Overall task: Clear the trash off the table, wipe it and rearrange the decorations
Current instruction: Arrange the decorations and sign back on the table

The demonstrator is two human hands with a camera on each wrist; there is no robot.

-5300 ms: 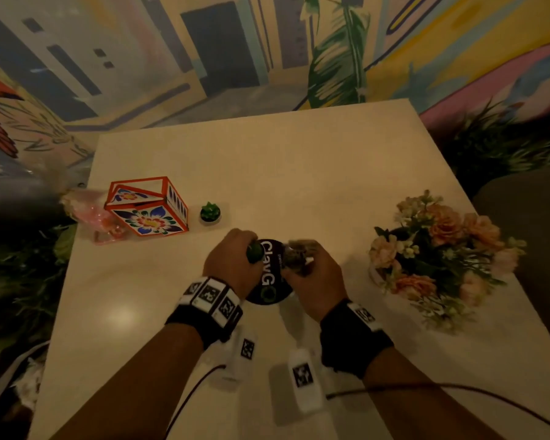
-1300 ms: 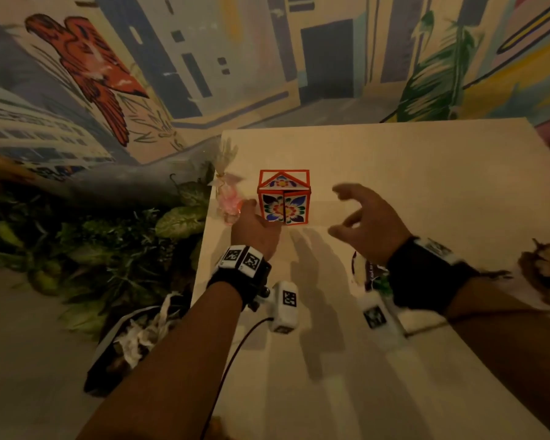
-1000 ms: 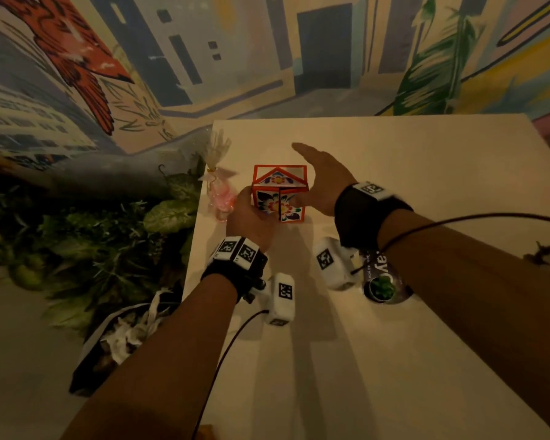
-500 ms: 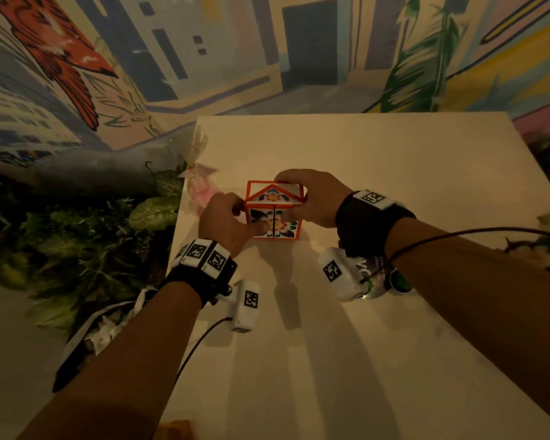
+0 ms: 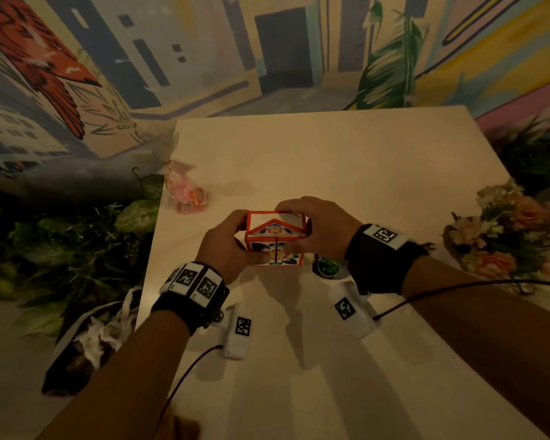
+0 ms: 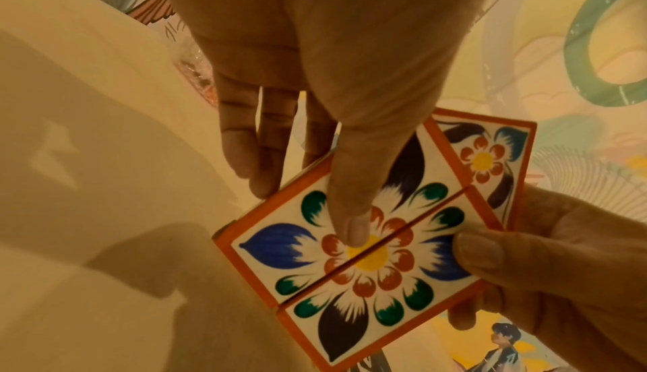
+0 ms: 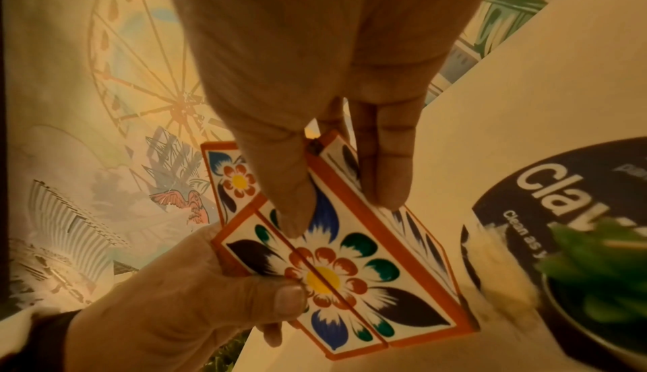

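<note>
Hands [image 5: 226,249] [image 5: 318,230] grip upright painted box [image 5: 275,238], flower face toward camera.

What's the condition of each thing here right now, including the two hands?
Painted box: held between both hands, front panels closed.
Left hand: grips the box's left side, thumb on the front.
Right hand: grips the box's right side and top.
Small green plant: upright, on the black round card.
Pink wrapped bag: lying near the table's left edge.
Flower bouquet: lying at the table's right edge.
</note>
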